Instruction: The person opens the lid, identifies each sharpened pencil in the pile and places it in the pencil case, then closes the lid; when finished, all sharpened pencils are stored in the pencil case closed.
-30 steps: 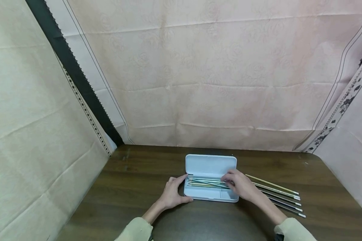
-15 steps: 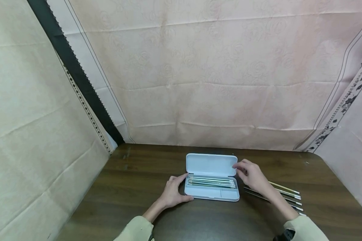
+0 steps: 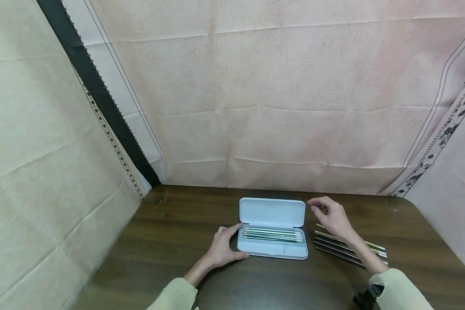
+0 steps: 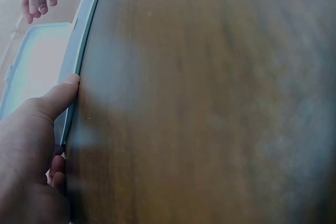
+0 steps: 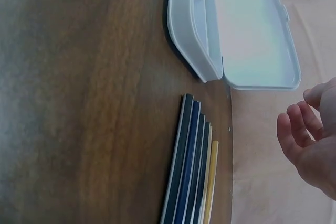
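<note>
A light-blue pencil case (image 3: 261, 249) stands with its lid (image 3: 272, 212) raised on the table. Several pencils (image 3: 271, 234) lie side by side in its long rear compartment. My left hand (image 3: 221, 249) holds the case's left end, thumb at the front corner and forefinger at the back; the left wrist view shows the thumb (image 4: 65, 95) pressed on the front edge. My right hand (image 3: 333, 216) hovers off the lid's right side with loosely bent fingers and nothing in it. Below it, several more pencils (image 5: 197, 161), dark, blue, pale and yellow, lie in a row on the table.
The brown wooden table (image 3: 170, 232) reaches back to a pale patterned cloth (image 3: 275, 107) hanging behind it. More cloth (image 3: 54, 172) hangs at the left side. A dark wrist device (image 3: 367, 298) sits at the right sleeve.
My right hand has left the pencils in the case and moved right and back, past the lid. The pencils inside now lie straighter. My left hand stays on the case.
</note>
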